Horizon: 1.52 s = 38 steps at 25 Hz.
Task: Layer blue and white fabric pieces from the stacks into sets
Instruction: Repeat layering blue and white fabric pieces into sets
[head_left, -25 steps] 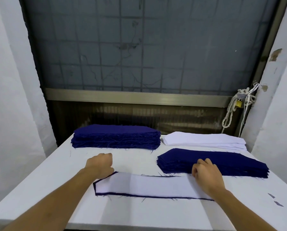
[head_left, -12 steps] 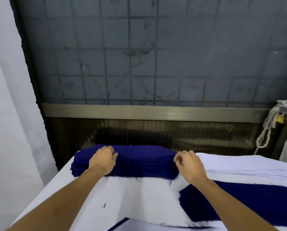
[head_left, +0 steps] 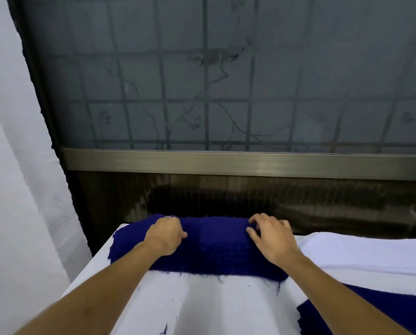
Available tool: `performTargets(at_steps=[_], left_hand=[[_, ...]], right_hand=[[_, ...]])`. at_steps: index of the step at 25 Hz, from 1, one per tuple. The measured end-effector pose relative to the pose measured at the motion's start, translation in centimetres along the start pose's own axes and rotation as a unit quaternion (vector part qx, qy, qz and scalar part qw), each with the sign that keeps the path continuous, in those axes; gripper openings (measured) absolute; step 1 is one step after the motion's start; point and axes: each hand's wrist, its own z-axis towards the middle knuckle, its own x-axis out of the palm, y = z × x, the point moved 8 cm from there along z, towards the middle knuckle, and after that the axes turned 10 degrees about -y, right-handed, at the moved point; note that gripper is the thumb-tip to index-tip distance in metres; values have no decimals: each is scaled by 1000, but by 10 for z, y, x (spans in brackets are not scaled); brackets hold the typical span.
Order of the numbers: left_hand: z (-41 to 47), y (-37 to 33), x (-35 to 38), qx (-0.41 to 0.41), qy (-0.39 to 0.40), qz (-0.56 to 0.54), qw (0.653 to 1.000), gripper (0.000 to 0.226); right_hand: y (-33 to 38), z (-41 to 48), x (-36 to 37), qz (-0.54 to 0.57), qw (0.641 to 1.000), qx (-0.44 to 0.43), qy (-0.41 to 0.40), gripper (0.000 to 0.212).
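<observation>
Hands are both placed on the blue stack (head_left: 216, 252), which lies at the far edge of the table (head_left: 214, 308), left of centre in my view.

Left hand (head_left: 164, 234): set on the top surface toward the left end of the stack. My fingers are curled under and together, with their tips hidden behind the knuckles. The thumb tip shows on the inner side, against the fabric. I cannot tell whether a layer is pinched.

Right hand (head_left: 272, 240): set on the right end of the same stack. My fingers (head_left: 262, 220) are apart and arched, with the tips resting on the top layer near the far edge. The thumb lies separate from them, lower on the fabric.

Stack condition: many dark blue layers, with the near edge frayed and loose threads (head_left: 221, 278) trailing onto the white table surface.

Adjacent material:
- White stack (head_left: 361, 252): just beside the blue stack on its right, running off the right side of the view.
- Second blue stack (head_left: 400, 310): nearer to me at lower right, partly covered by my right forearm.

Surroundings: a window (head_left: 226, 81) with grid bars and a metal rail (head_left: 226, 163) stands behind the table. A white wall (head_left: 13, 165) is on the left.
</observation>
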Motion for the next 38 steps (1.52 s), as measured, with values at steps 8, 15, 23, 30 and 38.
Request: performTargets(at_steps=[8,15,23,30,38], left_hand=[[-1,-17,7,159,50,-9,986,21],[2,-37,-4,132,50,-114,983,26],[-5,-41,-45,179,1,12,984,18],[-19,21,-89,44,-63,-7,997,20],[-57,38,-103,-119,-157,-333,922,26]], right_hand=[[21,12,7,-60,996,-35,50,57],[35,18,8,2,998,-61,35,44],[55,23,-3,44,997,-61,14,28],[5,15,-62,-3,1000,-1,-25,24],[-41,-31,-108,327,911,220,-120,15]])
